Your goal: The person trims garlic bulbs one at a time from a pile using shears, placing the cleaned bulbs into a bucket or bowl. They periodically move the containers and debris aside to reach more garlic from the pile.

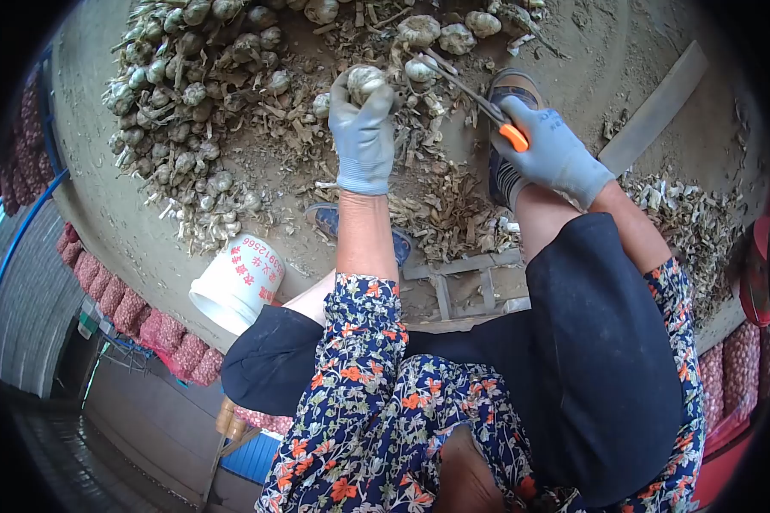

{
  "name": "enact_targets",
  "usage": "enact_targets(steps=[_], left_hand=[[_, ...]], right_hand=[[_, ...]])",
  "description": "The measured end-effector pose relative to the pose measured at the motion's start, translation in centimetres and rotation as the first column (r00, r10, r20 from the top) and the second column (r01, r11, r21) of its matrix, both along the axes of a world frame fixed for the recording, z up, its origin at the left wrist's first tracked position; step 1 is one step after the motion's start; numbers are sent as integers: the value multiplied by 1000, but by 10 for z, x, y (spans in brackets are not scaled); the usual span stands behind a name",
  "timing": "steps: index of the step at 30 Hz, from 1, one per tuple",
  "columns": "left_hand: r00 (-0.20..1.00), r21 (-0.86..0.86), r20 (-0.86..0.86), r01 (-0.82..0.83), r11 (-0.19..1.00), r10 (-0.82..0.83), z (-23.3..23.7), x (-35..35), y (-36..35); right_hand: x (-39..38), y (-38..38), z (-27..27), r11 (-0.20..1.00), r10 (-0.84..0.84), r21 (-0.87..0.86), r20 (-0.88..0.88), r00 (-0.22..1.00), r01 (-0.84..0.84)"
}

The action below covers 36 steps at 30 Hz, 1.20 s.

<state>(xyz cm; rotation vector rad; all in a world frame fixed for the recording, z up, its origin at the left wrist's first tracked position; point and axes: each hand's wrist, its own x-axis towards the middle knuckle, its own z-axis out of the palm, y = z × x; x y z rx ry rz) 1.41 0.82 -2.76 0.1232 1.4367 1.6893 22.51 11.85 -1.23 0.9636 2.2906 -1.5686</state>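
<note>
Garlic point(366, 81) fills the left hand point(364, 128); a bucket point(235, 284) reads "…2566".

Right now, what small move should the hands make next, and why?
I'd probably ease the orange-handled shears a little nearer to the held garlic bulb. The left hand grips that bulb, while the right hand holds the shears with their tips pointing its way but apart from it.
</note>
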Motion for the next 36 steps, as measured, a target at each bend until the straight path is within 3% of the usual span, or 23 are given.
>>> enact_targets(steps=[1,3,5,7,11,13,15,16,17,21,22,23,24,25,26,27,30,31,34,35,36], left_hand=[[1000,6,-4,-4,1000,4,-1,-1,-1],[965,177,249,-128,976,82,-4,2,-2],[937,195,333,-180,964,108,-5,11,-5],[844,181,529,-216,959,91,-12,20,-9],[868,170,497,-116,979,16,-10,38,-4],[843,262,537,-141,955,-22,-15,34,-4],[785,454,616,-286,844,-66,-36,20,-19],[782,350,623,-308,885,26,-26,13,-21],[874,225,473,-245,943,114,-17,8,-24],[925,196,377,-121,973,39,-6,-11,-30],[978,-128,208,59,990,-32,-8,-15,-18],[985,-460,67,171,872,-158,-11,-19,-3],[962,-583,-61,181,792,-265,-19,-13,15],[962,-582,-59,185,792,-267,-24,-7,35],[729,-820,-246,195,538,-639,-25,-1,55],[334,-964,-236,35,262,-912,-26,3,62],[307,-975,-151,112,193,-940,-30,5,67],[302,-970,-171,113,213,-938,-35,6,62],[307,-858,-461,85,507,-833,-38,11,30],[308,-861,-457,84,502,-835,-45,11,21],[414,-761,-540,130,635,-733,-47,12,16]], right_hand=[[6,-1,3,1000,4,6,-4,1000,-4],[16,-3,6,991,67,111,31,997,-70],[17,-6,0,990,49,128,28,998,-52],[9,-5,-6,985,81,147,38,996,-86],[-4,-8,-11,996,70,59,7,998,-70],[-1,-13,-11,990,-64,-130,-100,993,51],[5,-13,-12,982,-126,-153,-84,989,112],[9,-12,-15,976,-197,-102,-45,979,191],[14,-9,-18,961,-275,-46,-6,962,274],[27,-2,-18,980,-189,-21,202,961,198],[26,-1,-16,985,-164,-14,247,955,173],[25,0,-16,986,-162,-8,245,956,169],[23,0,-17,992,-119,-4,289,950,126],[23,0,-18,996,-80,-4,335,939,86],[21,0,-14,999,-34,-10,380,924,41],[19,-2,-10,999,-36,-18,385,922,47],[15,2,-7,996,36,61,420,907,-68],[15,1,-12,993,30,87,433,901,-74],[10,4,-12,980,92,115,465,881,-163],[9,2,-14,968,94,167,459,883,-190],[10,0,-15,952,96,217,456,885,-215]])
